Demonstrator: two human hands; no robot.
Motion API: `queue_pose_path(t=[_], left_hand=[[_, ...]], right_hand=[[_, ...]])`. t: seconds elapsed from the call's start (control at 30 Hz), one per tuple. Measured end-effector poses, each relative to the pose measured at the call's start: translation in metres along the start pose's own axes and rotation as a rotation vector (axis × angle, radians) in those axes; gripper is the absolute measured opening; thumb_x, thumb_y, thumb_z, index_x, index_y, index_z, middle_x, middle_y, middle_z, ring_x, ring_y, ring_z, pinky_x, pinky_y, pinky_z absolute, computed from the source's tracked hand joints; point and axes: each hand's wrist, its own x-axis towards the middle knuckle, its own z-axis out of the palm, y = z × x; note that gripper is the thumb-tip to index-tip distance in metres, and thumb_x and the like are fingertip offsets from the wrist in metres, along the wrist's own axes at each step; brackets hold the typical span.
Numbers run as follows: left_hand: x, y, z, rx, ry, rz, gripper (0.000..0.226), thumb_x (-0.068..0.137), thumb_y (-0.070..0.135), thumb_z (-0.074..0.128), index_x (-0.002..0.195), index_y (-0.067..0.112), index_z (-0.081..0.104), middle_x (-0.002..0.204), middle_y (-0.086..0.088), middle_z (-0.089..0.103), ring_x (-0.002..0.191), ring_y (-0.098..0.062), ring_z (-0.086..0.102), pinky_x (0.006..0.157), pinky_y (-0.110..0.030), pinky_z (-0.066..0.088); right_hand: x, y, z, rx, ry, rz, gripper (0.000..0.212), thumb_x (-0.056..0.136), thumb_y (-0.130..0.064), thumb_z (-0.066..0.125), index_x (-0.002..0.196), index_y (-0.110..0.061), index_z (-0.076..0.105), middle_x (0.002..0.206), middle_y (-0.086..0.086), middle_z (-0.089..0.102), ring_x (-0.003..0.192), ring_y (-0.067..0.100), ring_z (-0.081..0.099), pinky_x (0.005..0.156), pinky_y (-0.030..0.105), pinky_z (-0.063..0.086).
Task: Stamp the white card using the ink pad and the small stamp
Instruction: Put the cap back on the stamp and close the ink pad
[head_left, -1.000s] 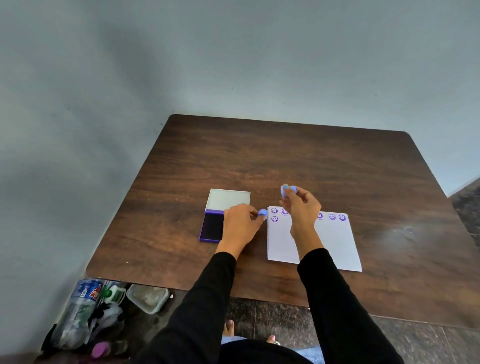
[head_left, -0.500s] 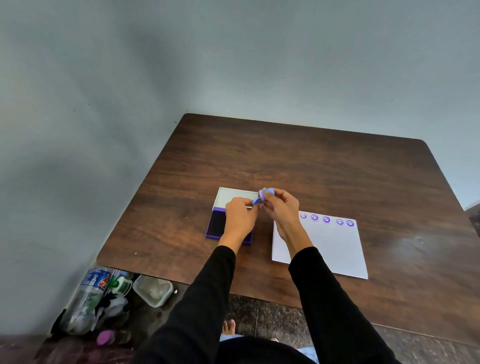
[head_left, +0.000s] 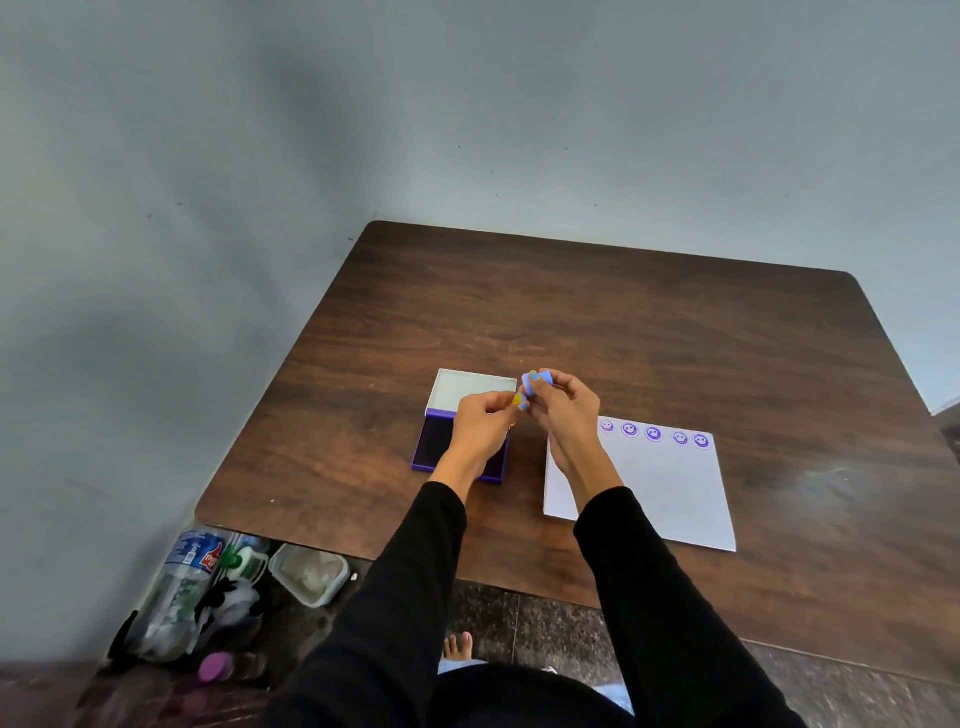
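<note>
My right hand (head_left: 569, 410) pinches the small blue stamp (head_left: 536, 382), raised above the table between the ink pad and the card. My left hand (head_left: 480, 426) pinches a smaller blue piece with a yellow face (head_left: 518, 401), touching or almost touching the stamp; it looks like its cap. The ink pad (head_left: 439, 447) lies open, with a dark purple base and a white lid flipped back, partly hidden under my left hand. The white card (head_left: 670, 488) lies flat to the right with a row of purple smiley prints along its far edge.
The dark wooden table (head_left: 623, 322) stands against a grey wall on the left. On the floor beside its near left corner lie plastic bottles (head_left: 187, 587), a clear food container (head_left: 309, 571) and a purple cap (head_left: 215, 666). My bare foot shows below the table edge.
My hands, apart over the card's left edge a second ago, have come together above the ink pad's right side. The blue stamp and the small piece now meet between my fingertips.
</note>
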Motion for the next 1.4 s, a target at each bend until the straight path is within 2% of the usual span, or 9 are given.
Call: queue_pose_path(t=[0.1, 0.27, 0.4, 0.53, 0.67, 0.83, 1.0, 1.1, 1.4], left_hand=[[0.001, 0.0, 0.002, -0.102, 0.013, -0.029, 0.032, 0.089, 0.009, 0.062, 0.121, 0.007, 0.062, 0.118, -0.013, 0.066, 0.111, -0.023, 0.06, 0.099, -0.035, 0.049], [0.005, 0.005, 0.003, -0.335, 0.052, -0.11, 0.034, 0.085, -0.001, 0.065, 0.119, 0.003, 0.061, 0.114, -0.015, 0.067, 0.105, -0.023, 0.064, 0.09, -0.029, 0.053], [0.005, 0.005, 0.003, -0.369, 0.064, -0.083, 0.033, 0.082, 0.002, 0.068, 0.114, 0.005, 0.064, 0.111, -0.012, 0.068, 0.101, -0.021, 0.066, 0.086, -0.027, 0.055], [0.005, 0.003, 0.001, -0.356, 0.064, -0.056, 0.035, 0.081, 0.003, 0.07, 0.115, 0.006, 0.064, 0.105, -0.007, 0.069, 0.095, -0.016, 0.067, 0.08, -0.022, 0.055], [0.005, 0.003, 0.0, -0.334, 0.064, -0.011, 0.033, 0.08, 0.002, 0.071, 0.113, 0.006, 0.065, 0.098, -0.003, 0.07, 0.089, -0.01, 0.067, 0.074, -0.017, 0.055], [0.005, 0.001, 0.0, -0.276, 0.1, 0.018, 0.036, 0.081, 0.003, 0.07, 0.117, 0.006, 0.064, 0.102, -0.004, 0.068, 0.093, -0.012, 0.065, 0.08, -0.02, 0.053], [0.004, 0.002, 0.001, -0.229, 0.13, 0.026, 0.038, 0.082, 0.002, 0.069, 0.119, 0.007, 0.064, 0.11, -0.005, 0.067, 0.098, -0.012, 0.061, 0.075, -0.015, 0.049], [0.003, 0.002, 0.0, -0.22, 0.137, 0.033, 0.038, 0.082, 0.003, 0.07, 0.119, 0.007, 0.064, 0.113, -0.007, 0.067, 0.104, -0.016, 0.061, 0.082, -0.021, 0.049], [-0.001, 0.003, -0.002, -0.233, 0.161, 0.093, 0.036, 0.08, 0.001, 0.071, 0.115, 0.005, 0.065, 0.102, -0.005, 0.068, 0.094, -0.016, 0.066, 0.076, -0.021, 0.055]], right_hand=[[0.001, -0.001, 0.0, 0.004, -0.001, -0.009, 0.02, 0.082, -0.004, 0.067, 0.1, -0.008, 0.06, 0.1, 0.015, 0.067, 0.095, 0.029, 0.067, 0.073, 0.031, 0.058], [0.002, 0.0, -0.002, -0.025, -0.023, -0.023, 0.02, 0.08, -0.003, 0.068, 0.1, -0.006, 0.064, 0.093, 0.011, 0.069, 0.088, 0.024, 0.069, 0.066, 0.021, 0.059], [0.004, 0.0, -0.001, -0.119, -0.029, -0.04, 0.022, 0.081, -0.006, 0.068, 0.103, -0.006, 0.067, 0.092, 0.006, 0.069, 0.081, 0.016, 0.068, 0.062, 0.015, 0.057], [0.007, 0.002, -0.001, -0.162, -0.046, -0.04, 0.026, 0.083, -0.007, 0.066, 0.11, -0.005, 0.066, 0.099, 0.008, 0.068, 0.092, 0.021, 0.067, 0.07, 0.02, 0.056], [0.009, 0.001, -0.002, -0.153, -0.059, -0.025, 0.026, 0.086, -0.006, 0.062, 0.111, -0.003, 0.065, 0.1, 0.009, 0.067, 0.091, 0.021, 0.066, 0.069, 0.02, 0.055], [0.011, 0.001, -0.003, -0.133, -0.078, 0.024, 0.026, 0.091, -0.006, 0.054, 0.116, 0.001, 0.061, 0.11, 0.017, 0.065, 0.093, 0.023, 0.065, 0.077, 0.028, 0.055], [0.011, 0.001, -0.003, -0.182, -0.091, 0.01, 0.028, 0.092, -0.006, 0.052, 0.118, 0.002, 0.06, 0.118, 0.02, 0.063, 0.099, 0.025, 0.064, 0.083, 0.031, 0.054], [0.011, -0.001, -0.004, -0.195, -0.108, 0.023, 0.028, 0.093, -0.006, 0.051, 0.118, 0.001, 0.06, 0.12, 0.019, 0.063, 0.101, 0.025, 0.063, 0.083, 0.031, 0.054], [0.008, -0.005, -0.007, -0.139, -0.178, 0.061, 0.028, 0.094, -0.005, 0.049, 0.119, 0.003, 0.058, 0.12, 0.021, 0.062, 0.103, 0.027, 0.062, 0.091, 0.035, 0.051]])
